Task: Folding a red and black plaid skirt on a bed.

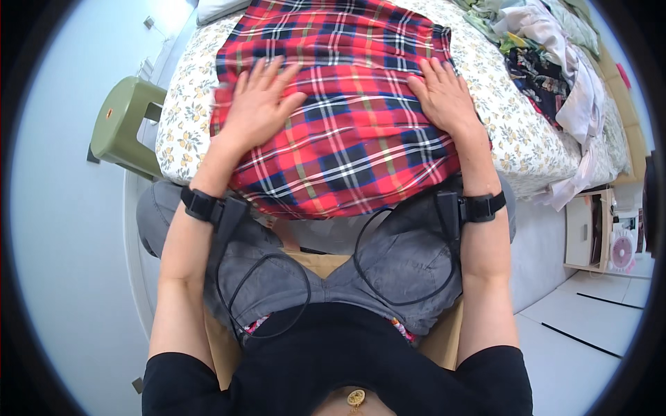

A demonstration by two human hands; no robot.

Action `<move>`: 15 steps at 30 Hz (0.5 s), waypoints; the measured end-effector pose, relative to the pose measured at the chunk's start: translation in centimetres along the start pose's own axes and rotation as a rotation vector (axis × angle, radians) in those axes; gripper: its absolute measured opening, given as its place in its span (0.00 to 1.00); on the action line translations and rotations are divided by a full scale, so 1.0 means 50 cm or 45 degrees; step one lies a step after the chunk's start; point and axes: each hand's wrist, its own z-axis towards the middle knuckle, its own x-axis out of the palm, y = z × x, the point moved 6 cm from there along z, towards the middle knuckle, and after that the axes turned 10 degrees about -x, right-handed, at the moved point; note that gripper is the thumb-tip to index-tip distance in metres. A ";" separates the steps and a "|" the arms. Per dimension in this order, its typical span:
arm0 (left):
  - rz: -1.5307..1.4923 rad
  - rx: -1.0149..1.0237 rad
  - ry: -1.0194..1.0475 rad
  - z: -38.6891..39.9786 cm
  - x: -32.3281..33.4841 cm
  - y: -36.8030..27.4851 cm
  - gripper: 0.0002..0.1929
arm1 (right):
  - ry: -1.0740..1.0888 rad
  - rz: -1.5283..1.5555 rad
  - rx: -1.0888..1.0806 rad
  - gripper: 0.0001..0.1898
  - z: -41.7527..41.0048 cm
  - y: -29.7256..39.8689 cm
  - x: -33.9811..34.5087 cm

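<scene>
A red plaid cloth [343, 130], with navy, white and yellow lines, lies spread over the edge of a bed. Its near part hangs down towards my knees. My left hand [263, 104] rests flat on its left side, palm down, fingers spread and slightly blurred. On the right side of the cloth, my right hand [442, 96] lies palm down with its fingers a little apart, close to the cloth's right edge. Neither hand grips anything. Whether the cloth is a garment or a plain piece of fabric I cannot tell.
The bed has a floral sheet [192, 119]. Crumpled clothes and bedding [567, 78] lie at the right. A green plastic stool [127, 122] stands left of the bed. Black cables [307, 291] loop from my wrist straps across my lap. A small pink fan [622, 250] is at far right.
</scene>
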 end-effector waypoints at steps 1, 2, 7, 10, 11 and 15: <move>0.083 -0.128 0.083 0.000 0.010 0.052 0.28 | 0.083 -0.037 0.202 0.33 -0.007 -0.031 0.011; 0.102 -0.219 0.144 0.001 0.020 0.083 0.29 | 0.069 -0.065 0.216 0.33 -0.010 -0.055 0.011; -0.112 -0.211 0.056 0.019 -0.009 0.087 0.30 | -0.238 -0.128 0.321 0.33 -0.018 -0.094 -0.029; -0.231 -0.076 -0.084 0.062 -0.040 0.013 0.30 | -0.198 0.019 0.113 0.30 0.015 -0.050 -0.020; -0.294 0.012 -0.117 0.075 -0.046 -0.010 0.30 | 0.001 0.106 0.138 0.30 0.012 -0.056 0.017; -0.050 -0.168 0.197 0.078 0.056 0.065 0.29 | 0.098 0.041 0.286 0.29 -0.005 -0.053 0.018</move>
